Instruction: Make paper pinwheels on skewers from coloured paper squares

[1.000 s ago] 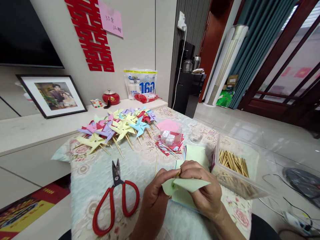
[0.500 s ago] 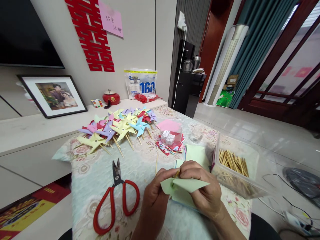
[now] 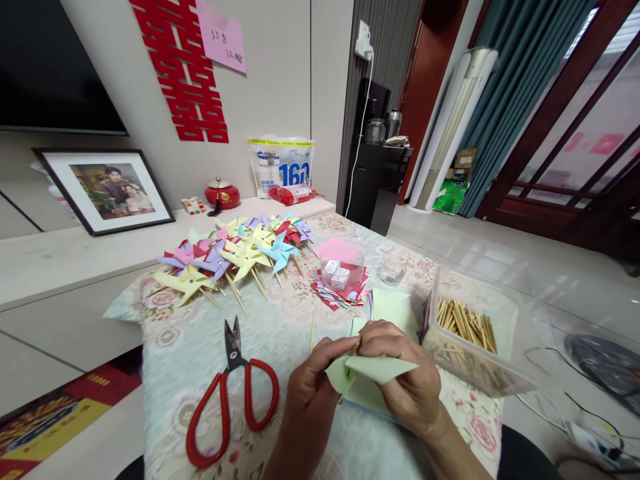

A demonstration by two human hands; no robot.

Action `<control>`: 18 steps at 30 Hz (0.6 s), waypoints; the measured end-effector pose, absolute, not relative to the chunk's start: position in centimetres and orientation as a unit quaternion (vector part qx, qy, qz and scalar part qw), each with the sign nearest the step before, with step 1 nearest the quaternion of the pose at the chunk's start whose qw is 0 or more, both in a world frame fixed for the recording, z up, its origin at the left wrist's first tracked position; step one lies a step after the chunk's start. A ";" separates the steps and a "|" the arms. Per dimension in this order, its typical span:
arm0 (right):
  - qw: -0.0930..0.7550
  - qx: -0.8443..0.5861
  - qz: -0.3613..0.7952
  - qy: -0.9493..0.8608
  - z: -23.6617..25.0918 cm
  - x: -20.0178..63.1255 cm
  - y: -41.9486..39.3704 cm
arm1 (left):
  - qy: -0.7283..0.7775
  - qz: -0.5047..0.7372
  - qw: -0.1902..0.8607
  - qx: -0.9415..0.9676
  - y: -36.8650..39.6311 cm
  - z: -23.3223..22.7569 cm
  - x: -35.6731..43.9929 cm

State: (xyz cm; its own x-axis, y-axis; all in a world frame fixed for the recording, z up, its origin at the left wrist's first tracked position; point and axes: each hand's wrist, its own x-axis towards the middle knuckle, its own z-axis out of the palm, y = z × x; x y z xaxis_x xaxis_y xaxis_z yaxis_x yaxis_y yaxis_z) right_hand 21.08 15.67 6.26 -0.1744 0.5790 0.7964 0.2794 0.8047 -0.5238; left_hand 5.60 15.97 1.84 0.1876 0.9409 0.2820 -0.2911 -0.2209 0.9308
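Both hands met over near table edge. Left hand [image 3: 311,387] pinched folded green paper [image 3: 373,371] at its left corner; right hand [image 3: 407,380] curled fingers closed around paper and thin wooden stick [image 3: 355,347]. Red scissors [image 3: 229,400] lay left, blades shut. Finished pinwheels [image 3: 235,257] heaped beyond; stick box [image 3: 470,333] sat right.

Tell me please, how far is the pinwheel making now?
Done: a pile of finished pinwheels lies at the table's far side. In hand: the left hand and right hand pinch a folded green paper around a stick tip. Left: many sticks in the clear box and unfolded paper squares.
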 end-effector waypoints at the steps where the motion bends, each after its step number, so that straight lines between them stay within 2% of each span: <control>1: 0.578 -0.285 0.130 -0.754 6.2 21.1 15.7 | 0.296 0.564 0.547 0.543 16.0 1.9 5.6; 18: 0.575 -0.278 0.141 -0.756 6.4 21.1 15.4 | 0.269 0.590 0.473 0.597 15.8 2.9 5.2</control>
State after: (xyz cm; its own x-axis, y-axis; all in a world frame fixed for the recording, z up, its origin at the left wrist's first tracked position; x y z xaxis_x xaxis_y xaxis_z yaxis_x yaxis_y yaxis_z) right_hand 21.09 15.43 6.36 -0.1830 0.5834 0.7913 0.2585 0.8051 -0.5338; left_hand 5.23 15.84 2.89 0.1590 0.8792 0.4491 -0.2365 -0.4078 0.8819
